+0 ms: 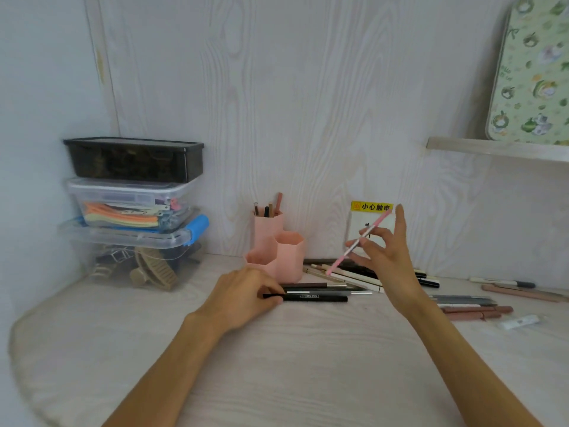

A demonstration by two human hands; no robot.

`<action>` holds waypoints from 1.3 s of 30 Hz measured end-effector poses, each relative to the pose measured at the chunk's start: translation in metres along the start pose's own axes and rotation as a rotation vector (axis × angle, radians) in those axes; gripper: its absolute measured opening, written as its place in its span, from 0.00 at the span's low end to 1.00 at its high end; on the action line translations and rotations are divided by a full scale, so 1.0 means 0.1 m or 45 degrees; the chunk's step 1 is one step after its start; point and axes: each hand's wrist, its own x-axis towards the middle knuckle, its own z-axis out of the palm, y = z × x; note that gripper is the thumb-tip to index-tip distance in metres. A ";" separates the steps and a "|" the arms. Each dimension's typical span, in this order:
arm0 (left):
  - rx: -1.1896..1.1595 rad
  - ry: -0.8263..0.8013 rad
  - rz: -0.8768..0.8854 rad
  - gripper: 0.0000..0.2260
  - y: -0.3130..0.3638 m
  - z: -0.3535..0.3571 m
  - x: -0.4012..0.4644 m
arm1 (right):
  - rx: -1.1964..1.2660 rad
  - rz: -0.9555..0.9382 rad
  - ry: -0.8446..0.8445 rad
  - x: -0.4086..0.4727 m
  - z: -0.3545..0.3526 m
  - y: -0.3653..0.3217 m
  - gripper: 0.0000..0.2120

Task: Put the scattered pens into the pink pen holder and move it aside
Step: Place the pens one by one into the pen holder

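The pink pen holder [278, 245], made of three hexagonal tubes, stands against the back wall; its tallest tube holds a few pens. My right hand [386, 260] is raised to the right of it and pinches a pink and white pen [358, 241] that slants upward. My left hand [243, 295] rests on the table in front of the holder, its fingers pinching the end of a black pen [308, 298]. Several more pens lie scattered: a dark group [323, 289] beside my left hand, cream and black ones [363, 275] under my right hand.
Further pens [474, 305] and a small white eraser [520, 322] lie at the right. Stacked plastic storage boxes [132, 211] stand at the left against the wall. A yellow warning label [372, 207] sits above a wall socket. A shelf [498, 147] juts out at upper right.
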 end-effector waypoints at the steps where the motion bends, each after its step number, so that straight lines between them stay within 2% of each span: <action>1: -0.026 -0.002 -0.016 0.09 -0.02 -0.02 0.00 | 0.052 -0.015 0.035 0.03 0.06 -0.04 0.40; 6: -0.100 0.033 -0.123 0.14 -0.09 -0.09 -0.01 | 0.059 -0.202 0.230 0.33 0.50 -0.25 0.37; 9: -0.166 0.024 -0.159 0.13 -0.11 -0.11 -0.01 | -0.139 -0.410 0.317 0.53 0.83 -0.28 0.35; 11: -0.203 0.015 -0.168 0.11 -0.12 -0.11 -0.02 | -0.347 -0.522 0.292 0.61 1.02 -0.27 0.34; 13: -0.219 0.023 -0.173 0.10 -0.14 -0.12 -0.02 | -0.550 -0.592 0.194 0.65 1.18 -0.22 0.32; 15: -0.206 0.021 -0.175 0.11 -0.14 -0.11 -0.02 | -0.773 -0.624 0.061 0.64 1.26 -0.13 0.26; 18: -0.156 0.026 -0.174 0.11 -0.14 -0.11 0.00 | -0.998 -0.584 -0.100 0.61 1.26 0.02 0.10; 19: -0.137 0.032 -0.176 0.11 -0.14 -0.12 0.00 | -1.009 -0.552 -0.140 0.60 1.24 0.06 0.09; 25: -0.023 0.021 -0.177 0.11 -0.14 -0.15 -0.02 | -1.016 -0.446 -0.307 0.59 0.98 0.06 0.17; 29: -0.075 -0.046 -0.132 0.10 -0.15 -0.16 -0.03 | -0.998 -0.438 -0.209 0.36 0.57 0.11 0.09; 32: -0.200 -0.045 -0.108 0.07 -0.08 -0.18 -0.03 | -1.081 -0.308 -0.221 0.11 0.23 0.31 0.07; 35: -0.477 0.134 -0.112 0.05 -0.01 -0.23 -0.02 | -1.079 -0.184 -0.246 -0.04 0.05 0.47 0.07; 39: -0.870 0.658 -0.138 0.08 0.10 -0.30 0.02 | -1.154 -0.073 -0.456 -0.11 0.05 0.59 0.08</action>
